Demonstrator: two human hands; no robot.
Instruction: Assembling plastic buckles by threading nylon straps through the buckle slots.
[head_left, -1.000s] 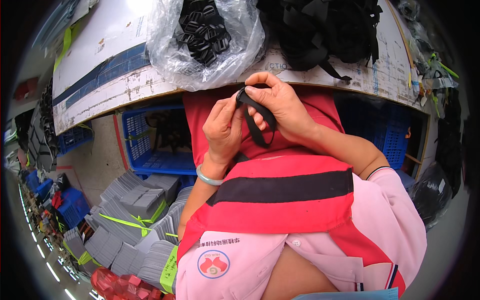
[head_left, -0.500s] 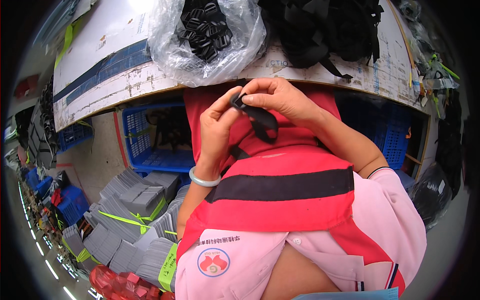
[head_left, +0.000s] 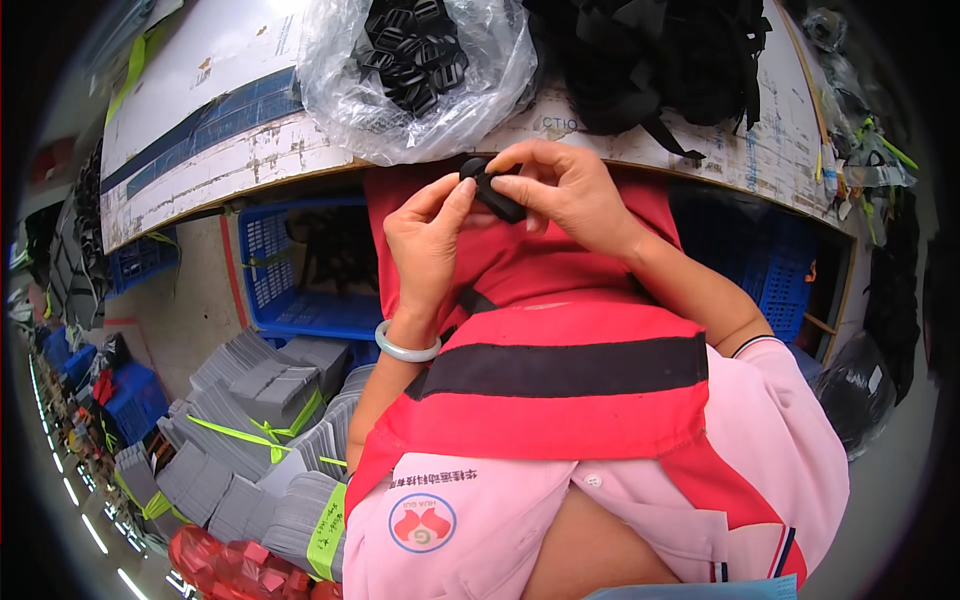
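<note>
1. The counter (head_left: 250, 120) is a worn white board with a blue stripe, its near edge chipped and curving above the person's lap.
2. A heap of black straps (head_left: 660, 60) lies on the counter toward its far right, one loose strap end trailing to the near edge.
3. A clear plastic bag (head_left: 420, 90) sits at the middle of the counter, close to the near edge, and is filled with black plastic buckles (head_left: 410, 50).
4. Under the counter on the left stands a blue plastic crate (head_left: 300, 270), and bundles of grey sheets (head_left: 250, 420) tied with yellow-green bands lie on the floor beside it.
5. The right hand (head_left: 575, 190) is held just below the counter's near edge, its fingers clamped together on the small black piece.
6. The left hand (head_left: 430, 240), with a pale green bangle (head_left: 405, 345) at its wrist, reaches up from below; its fingers are close together, their tips pressing the same piece from the left.
7. The small black piece (head_left: 492, 190) is pinched between both hands, in the air just in front of the counter's near edge, under the bag.
</note>
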